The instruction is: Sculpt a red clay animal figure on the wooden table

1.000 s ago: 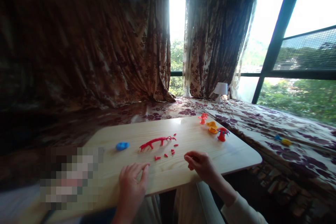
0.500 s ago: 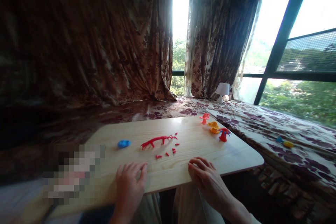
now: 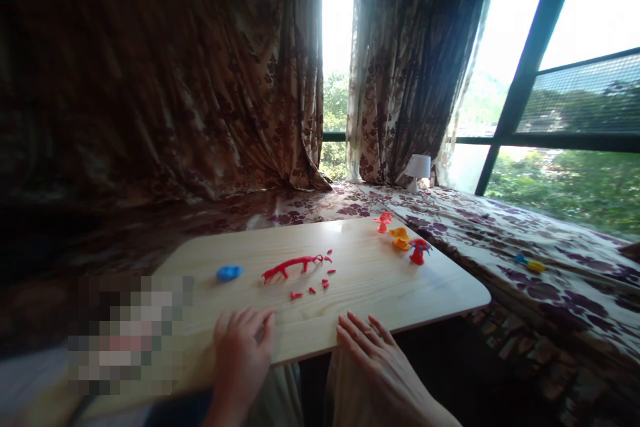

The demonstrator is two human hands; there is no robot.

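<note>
My left hand [image 3: 244, 350] rests on the near part of the light wooden table [image 3: 200, 255], thumb apart from the curled fingers, and holds nothing. At the near edge my right hand [image 3: 373, 350] lies flat with its fingers stretched out, also holding nothing. Beyond both hands stands a long red clay figure [image 3: 289, 267], thin and arched on short legs, with a loop at its right end. Several small red clay bits [image 3: 312, 291] lie scattered by it. To its left is a blue clay lump [image 3: 229, 273].
Along the table's far right edge stand a coral figure [image 3: 383, 221], a yellow one [image 3: 400, 238] and a red one with blue strands [image 3: 419, 251]. Blue and yellow pieces [image 3: 535, 266] and a white lamp [image 3: 418, 170] are on the flowered bedding. A blurred patch [image 3: 130, 333] covers the table's left side.
My right hand has moved slightly left and towards me, its fingers straightening from a curl. My left hand stays in place on the table. The view has shifted a little to the right.
</note>
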